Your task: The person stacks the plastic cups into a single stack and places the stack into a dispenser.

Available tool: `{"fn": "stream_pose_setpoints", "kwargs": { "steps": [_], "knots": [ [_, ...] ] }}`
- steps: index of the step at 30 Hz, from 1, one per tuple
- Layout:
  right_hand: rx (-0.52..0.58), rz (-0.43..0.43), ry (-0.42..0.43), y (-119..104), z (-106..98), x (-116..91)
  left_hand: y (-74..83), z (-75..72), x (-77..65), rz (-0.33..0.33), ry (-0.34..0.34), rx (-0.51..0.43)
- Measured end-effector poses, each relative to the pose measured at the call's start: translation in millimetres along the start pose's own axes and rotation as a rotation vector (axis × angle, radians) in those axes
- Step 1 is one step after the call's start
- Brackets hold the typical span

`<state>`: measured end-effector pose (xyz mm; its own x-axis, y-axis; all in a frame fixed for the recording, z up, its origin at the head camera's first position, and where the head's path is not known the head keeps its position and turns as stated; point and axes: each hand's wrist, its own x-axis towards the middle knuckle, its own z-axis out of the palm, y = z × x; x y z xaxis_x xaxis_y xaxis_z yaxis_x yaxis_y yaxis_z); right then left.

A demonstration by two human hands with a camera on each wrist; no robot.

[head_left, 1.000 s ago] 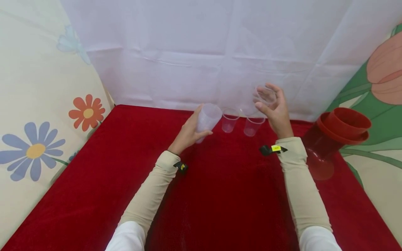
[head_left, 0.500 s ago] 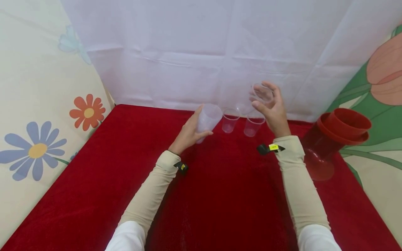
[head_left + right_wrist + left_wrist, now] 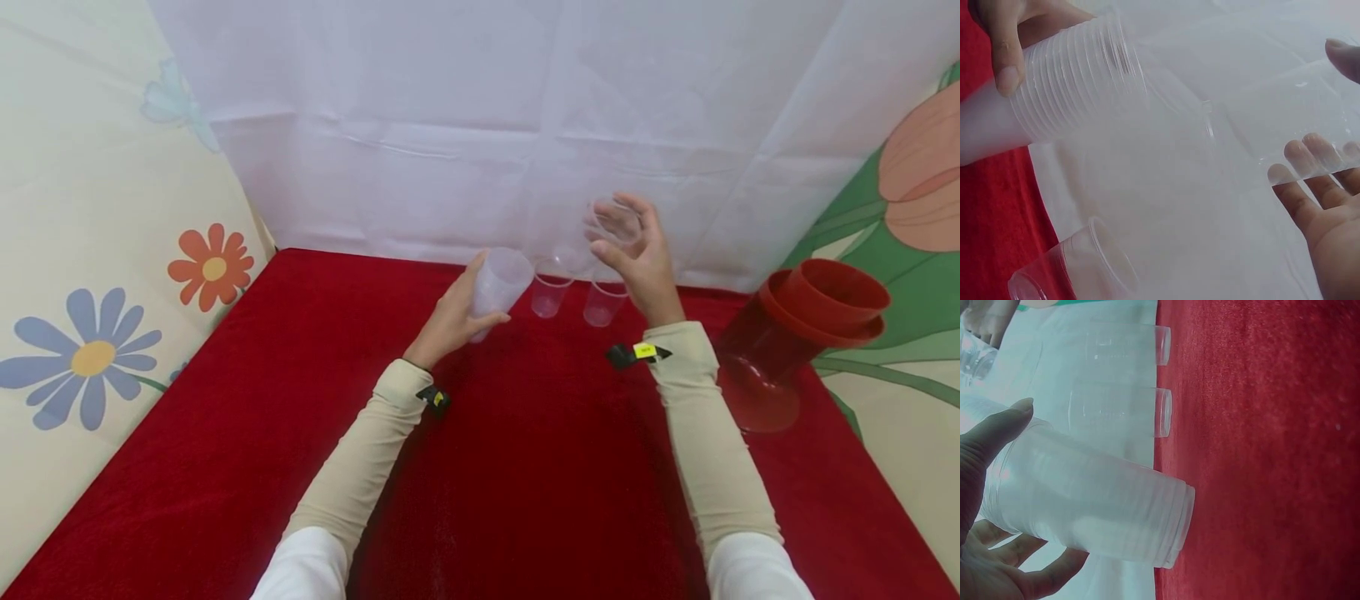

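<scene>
My left hand grips a stack of nested clear plastic cups, tilted with the mouths up and to the right. In the right wrist view the rims of the stack lie close together. Held between thumb and fingers of my right hand is a single clear plastic cup, raised off the table. Two more clear cups stand on the cloth to the right of the stack: a nearer-left cup and a right cup, partly behind the right hand. The left wrist view shows both standing cups side by side.
A red cloth covers the table. At the right stands a dark red cylindrical container with a wide rim, tilted in view. A white sheet hangs right behind the cups, and flower-printed sheets flank the sides.
My right hand has moved left with its cup, toward the stack and over the standing cups. The left hand with the stack stays nearly still.
</scene>
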<state>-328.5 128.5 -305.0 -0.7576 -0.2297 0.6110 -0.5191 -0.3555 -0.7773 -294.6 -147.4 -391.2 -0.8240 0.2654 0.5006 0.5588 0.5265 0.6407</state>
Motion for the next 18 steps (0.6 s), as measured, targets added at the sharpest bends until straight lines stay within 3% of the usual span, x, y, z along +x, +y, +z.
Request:
{"fn": "stream_pose_setpoints", "kwargs": {
  "steps": [18],
  "knots": [
    [-0.013,0.002,-0.045,7,18,5,-0.6,0.7,-0.5,-0.005,-0.002,0.001]
  ]
}}
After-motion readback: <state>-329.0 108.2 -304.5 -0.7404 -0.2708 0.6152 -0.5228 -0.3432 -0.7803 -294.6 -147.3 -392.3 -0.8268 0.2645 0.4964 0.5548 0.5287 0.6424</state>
